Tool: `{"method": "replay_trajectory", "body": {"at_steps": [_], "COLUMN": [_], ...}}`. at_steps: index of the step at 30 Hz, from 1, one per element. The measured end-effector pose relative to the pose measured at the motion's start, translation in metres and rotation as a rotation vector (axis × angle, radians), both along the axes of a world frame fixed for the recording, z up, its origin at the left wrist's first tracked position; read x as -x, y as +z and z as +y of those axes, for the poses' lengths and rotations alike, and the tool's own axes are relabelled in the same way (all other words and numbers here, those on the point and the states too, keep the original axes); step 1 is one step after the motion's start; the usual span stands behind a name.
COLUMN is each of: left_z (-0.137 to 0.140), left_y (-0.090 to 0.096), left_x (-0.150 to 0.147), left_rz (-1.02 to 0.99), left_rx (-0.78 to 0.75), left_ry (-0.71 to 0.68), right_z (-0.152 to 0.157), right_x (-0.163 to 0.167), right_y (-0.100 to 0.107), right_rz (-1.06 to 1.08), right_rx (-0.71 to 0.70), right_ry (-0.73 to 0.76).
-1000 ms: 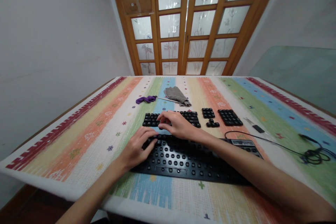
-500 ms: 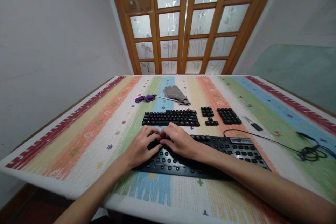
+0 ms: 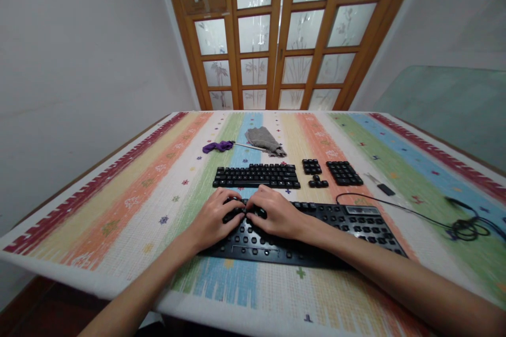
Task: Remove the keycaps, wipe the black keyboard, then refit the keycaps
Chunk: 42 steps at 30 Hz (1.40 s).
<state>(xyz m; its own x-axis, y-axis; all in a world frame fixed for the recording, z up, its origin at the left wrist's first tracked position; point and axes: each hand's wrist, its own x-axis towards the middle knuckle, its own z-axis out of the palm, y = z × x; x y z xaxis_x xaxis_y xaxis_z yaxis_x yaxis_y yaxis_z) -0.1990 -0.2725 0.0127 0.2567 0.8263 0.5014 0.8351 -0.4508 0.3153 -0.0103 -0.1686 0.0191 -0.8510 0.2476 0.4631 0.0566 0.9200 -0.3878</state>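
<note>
A black computer keyboard (image 3: 269, 250) lies near the table's front, most of its keycaps off and the bare key posts showing. Along its top edge a row of keycaps (image 3: 304, 205) is still in place. My left hand (image 3: 221, 216) rests over the keyboard's upper left, thumb and fingers curled together. My right hand (image 3: 274, 213) meets it there, its thumb and fingers also bent inward. Their fingertips nearly touch over the same spot, and whatever is pinched between them is too small and covered to make out.
Loose keycaps (image 3: 256, 175) stand in keyboard order beyond, with smaller groups (image 3: 311, 166) and a number block (image 3: 343, 172) to the right. A black-handled tool (image 3: 385, 189), coiled cable (image 3: 468, 229), grey cloth (image 3: 264, 141) and purple cloth-like item (image 3: 218, 146) lie around.
My right hand has shifted slightly to the right, so its fingertips sit a little farther from the left ones. My left hand has barely moved.
</note>
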Motion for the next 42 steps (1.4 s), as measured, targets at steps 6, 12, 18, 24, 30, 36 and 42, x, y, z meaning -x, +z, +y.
{"method": "replay_trajectory", "body": {"at_steps": [6, 12, 18, 24, 30, 36, 42], "left_z": [-0.001, -0.001, -0.001, 0.000, -0.001, -0.003, -0.007], "left_y": [0.001, 0.000, -0.002, -0.002, -0.002, 0.000, 0.003], "left_x": [0.000, 0.000, 0.000, 0.000, 0.001, -0.002, -0.011], "left_rz": [-0.007, -0.022, -0.012, -0.015, -0.016, 0.075, 0.192], "left_rx": [-0.003, -0.007, 0.003, 0.001, 0.000, -0.050, -0.121], "left_ry": [0.001, -0.011, -0.004, -0.001, 0.000, -0.005, -0.037], "right_z": [0.000, 0.000, 0.002, 0.003, 0.001, -0.006, -0.012], "right_x": [0.002, 0.002, 0.000, 0.001, 0.001, -0.001, 0.001], "right_y": [-0.005, -0.004, -0.003, -0.008, -0.009, -0.001, 0.003], "right_rz": [0.005, -0.026, -0.020, -0.002, -0.024, -0.049, -0.146], "right_rx": [0.015, -0.035, -0.065, -0.037, -0.092, -0.211, -0.303], "right_ry": [-0.009, 0.010, 0.024, 0.033, 0.021, 0.006, 0.032]}}
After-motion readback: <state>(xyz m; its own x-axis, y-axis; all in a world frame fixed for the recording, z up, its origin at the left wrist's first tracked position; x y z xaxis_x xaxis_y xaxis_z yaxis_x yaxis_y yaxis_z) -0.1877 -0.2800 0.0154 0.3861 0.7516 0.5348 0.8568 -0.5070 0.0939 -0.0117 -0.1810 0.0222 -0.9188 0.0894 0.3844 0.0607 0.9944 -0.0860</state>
